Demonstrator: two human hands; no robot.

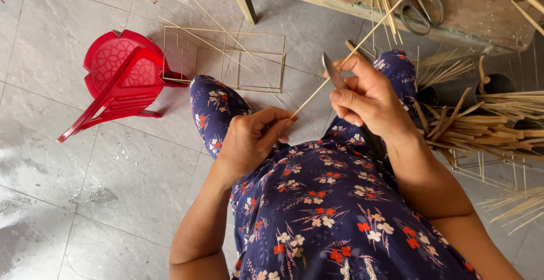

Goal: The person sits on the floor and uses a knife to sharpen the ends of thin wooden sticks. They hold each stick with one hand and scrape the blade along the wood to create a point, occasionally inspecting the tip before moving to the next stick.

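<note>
My left hand (252, 138) pinches the near end of a long thin bamboo stick (362, 39), which slants up and to the right across the frame. My right hand (368, 96) grips a knife (333, 71) with its grey blade pointing up, the blade resting against the stick just above my knuckles. Both hands are over my lap, which is covered by a dark blue flowered dress (323, 200).
A red plastic stool (122, 81) stands on the grey tiled floor at the left. Beside it lies a thin stick frame (226, 59). A wooden bench (464, 8) at the top carries scissors (416, 8) and sticks. Bamboo strips (487, 127) are heaped at the right.
</note>
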